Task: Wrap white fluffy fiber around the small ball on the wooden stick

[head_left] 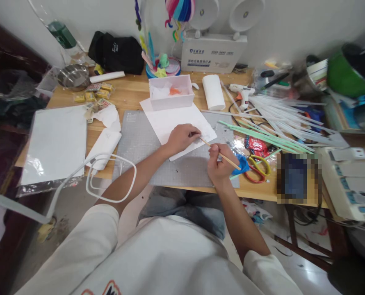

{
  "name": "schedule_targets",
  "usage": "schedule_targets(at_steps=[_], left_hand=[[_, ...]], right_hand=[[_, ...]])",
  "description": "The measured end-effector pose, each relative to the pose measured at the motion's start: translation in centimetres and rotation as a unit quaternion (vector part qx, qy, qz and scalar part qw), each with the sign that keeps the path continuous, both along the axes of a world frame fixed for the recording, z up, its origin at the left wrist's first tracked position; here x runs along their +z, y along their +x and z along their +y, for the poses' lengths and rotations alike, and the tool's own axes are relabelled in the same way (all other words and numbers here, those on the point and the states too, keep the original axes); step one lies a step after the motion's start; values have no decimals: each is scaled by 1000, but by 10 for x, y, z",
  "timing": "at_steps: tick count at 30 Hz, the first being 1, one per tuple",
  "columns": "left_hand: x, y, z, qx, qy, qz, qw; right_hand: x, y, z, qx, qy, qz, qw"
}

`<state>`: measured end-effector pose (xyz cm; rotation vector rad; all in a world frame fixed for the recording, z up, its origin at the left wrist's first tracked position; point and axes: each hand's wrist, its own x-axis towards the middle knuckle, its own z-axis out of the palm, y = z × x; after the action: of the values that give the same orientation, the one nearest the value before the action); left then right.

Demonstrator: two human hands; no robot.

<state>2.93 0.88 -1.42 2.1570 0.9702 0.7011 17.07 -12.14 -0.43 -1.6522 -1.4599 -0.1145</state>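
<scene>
A thin wooden stick (205, 142) runs between my two hands over the lower right corner of a white sheet of paper (158, 119). My right hand (222, 164) is closed round the stick, whose lower end sticks out to the right. At its upper tip, the fingers of my left hand (184, 138) are pinched together; anything small between them is too tiny to make out. Under the paper lies a grey cutting mat (136, 139). A white box (172, 100) with white and orange pieces inside stands on the paper's top edge.
Right of my hands lie scissors (258, 169), green strips (268, 138), white strips (281, 119) and a glue gun (244, 93). A paper roll (213, 92) stands behind. A white cable (135, 176) loops over my left forearm. A power strip (345, 184) sits far right.
</scene>
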Motion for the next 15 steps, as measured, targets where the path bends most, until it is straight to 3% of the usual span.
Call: schedule_targets(at_steps=[15], left_hand=[[0,0,2,7,-27,-16,999]], right_hand=[[-2,3,5,-32,-6,-32,999]])
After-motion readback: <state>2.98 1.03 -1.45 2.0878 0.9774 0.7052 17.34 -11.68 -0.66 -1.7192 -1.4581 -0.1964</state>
